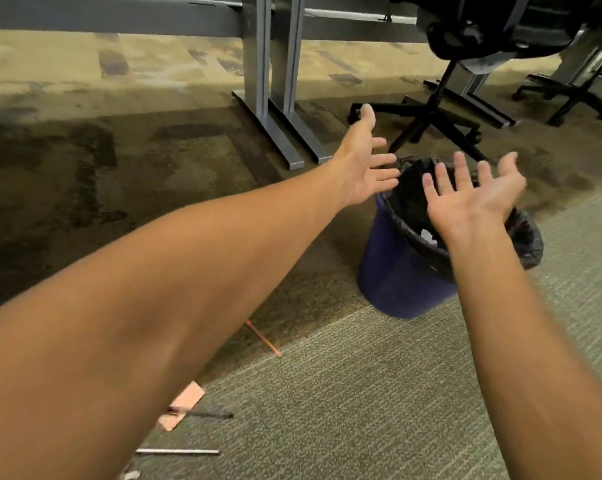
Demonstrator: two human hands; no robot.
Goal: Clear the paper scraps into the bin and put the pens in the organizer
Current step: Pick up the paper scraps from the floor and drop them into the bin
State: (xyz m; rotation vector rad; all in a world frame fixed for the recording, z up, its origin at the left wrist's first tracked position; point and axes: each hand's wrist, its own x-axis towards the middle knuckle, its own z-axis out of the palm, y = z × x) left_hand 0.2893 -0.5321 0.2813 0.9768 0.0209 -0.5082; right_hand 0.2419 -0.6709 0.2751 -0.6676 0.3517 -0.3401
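A blue bin [396, 271] with a black liner stands on the carpet, and white paper scraps [429, 236] lie inside it. My left hand [363, 164] hovers at the bin's left rim, palm up, fingers spread and empty. My right hand [476, 195] is over the bin's mouth, also open and empty. On the floor by my left forearm lie an orange pen [263, 339], a black pen [206, 415], a silver pen [178, 452] and a pink paper scrap [185, 403]. No organizer is in view.
Grey desk legs [275, 98] stand behind the bin to the left. Two black office chairs on wheeled bases [431, 116] are at the back right. A small white scrap [130, 475] shows at the bottom edge.
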